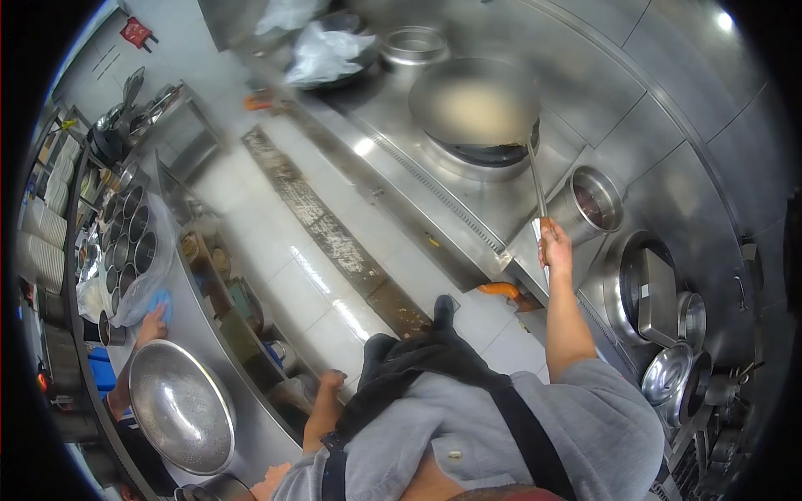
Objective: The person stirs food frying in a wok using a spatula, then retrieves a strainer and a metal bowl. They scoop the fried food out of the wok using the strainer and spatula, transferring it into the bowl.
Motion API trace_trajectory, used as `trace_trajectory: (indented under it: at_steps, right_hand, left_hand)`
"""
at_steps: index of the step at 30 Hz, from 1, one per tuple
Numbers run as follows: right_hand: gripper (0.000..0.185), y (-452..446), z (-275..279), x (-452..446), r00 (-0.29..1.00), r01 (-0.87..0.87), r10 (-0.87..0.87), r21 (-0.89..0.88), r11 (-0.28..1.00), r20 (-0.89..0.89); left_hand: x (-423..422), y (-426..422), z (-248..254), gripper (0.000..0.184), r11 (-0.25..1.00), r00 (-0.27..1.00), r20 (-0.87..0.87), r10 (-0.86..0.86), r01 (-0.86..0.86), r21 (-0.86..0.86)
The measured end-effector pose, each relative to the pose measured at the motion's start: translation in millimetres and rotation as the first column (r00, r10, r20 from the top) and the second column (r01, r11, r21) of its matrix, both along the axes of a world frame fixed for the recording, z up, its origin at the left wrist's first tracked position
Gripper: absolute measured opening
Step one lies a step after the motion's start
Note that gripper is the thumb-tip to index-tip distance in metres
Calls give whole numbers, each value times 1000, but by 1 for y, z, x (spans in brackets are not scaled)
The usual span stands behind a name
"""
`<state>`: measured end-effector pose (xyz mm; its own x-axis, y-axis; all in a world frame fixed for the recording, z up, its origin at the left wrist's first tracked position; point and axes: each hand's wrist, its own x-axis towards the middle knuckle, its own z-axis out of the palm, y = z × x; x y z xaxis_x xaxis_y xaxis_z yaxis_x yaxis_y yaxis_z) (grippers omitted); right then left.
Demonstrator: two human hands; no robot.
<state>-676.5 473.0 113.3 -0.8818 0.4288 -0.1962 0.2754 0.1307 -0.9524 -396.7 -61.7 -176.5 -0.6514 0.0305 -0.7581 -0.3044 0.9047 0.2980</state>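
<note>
My right hand (555,244) is closed around the wooden handle of a long metal utensil (537,179), whose far end reaches the rim of a wok (426,100) on the stove. Pale, blurred food (480,113) lies in the wok. Beside that hand stands a metal pot (597,199) with something dark inside. My left hand (332,379) hangs low by my side near the counter, its fingers curled; whether it holds anything is too small to tell.
At the left, a co-worker's hand (153,324) holds a blue cloth (162,306) beside a large metal bowl (182,407) on the steel counter (219,367). Pots and lids (668,373) stand at the right. A grate (317,209) crosses the tiled floor.
</note>
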Motion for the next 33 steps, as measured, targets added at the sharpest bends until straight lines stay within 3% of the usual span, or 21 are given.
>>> trace_trajectory:
  at_steps: [2,6,8,15,17,21,23,24,26,30,31,32,33]
  right_hand:
    - [46,0,-4,17,1000,-6,6,17,1000,18]
    - [49,4,2,47,1000,-4,4,-3,1000,28]
    - [50,6,7,56,999,-5,5,-9,1000,37]
    - [50,2,28,79,997,-30,28,23,999,68]
    - [50,1,34,85,997,-37,34,39,999,69]
    - [49,7,33,92,997,-35,31,59,998,66]
    - [49,9,37,87,998,-28,25,59,998,50]
    - [49,7,42,85,1000,-22,21,57,998,20]
    - [49,5,53,74,1000,-11,12,51,999,-17]
    - [48,10,69,35,998,-48,57,190,981,-39]
    - [47,10,70,28,996,-69,79,241,968,-29]
    - [47,9,70,26,996,-74,83,239,968,-28]
    - [46,7,71,23,996,-83,87,269,960,-3]
  left_hand:
    - [-4,13,28,26,875,862,172,477,-484,-3]
    - [3,2,11,25,944,947,68,314,-319,87]
    - [5,6,16,25,804,814,145,562,-579,135]
    - [1,9,14,25,853,849,156,504,-518,63]
    - [3,-3,-23,29,922,931,96,351,-362,138]
    - [4,-13,-69,33,959,963,13,269,-269,92]
    - [4,-20,-92,33,968,967,-96,-236,243,65]
    - [10,-21,-99,33,969,968,-92,-234,240,64]
    - [9,-24,-108,32,997,999,3,-33,32,72]
    - [1,-23,-76,29,994,998,37,-49,45,103]
    - [3,-22,-71,28,919,929,168,328,-355,168]
    - [3,-22,-66,27,692,706,309,638,-701,174]
    - [2,-23,-61,27,688,702,308,642,-705,173]
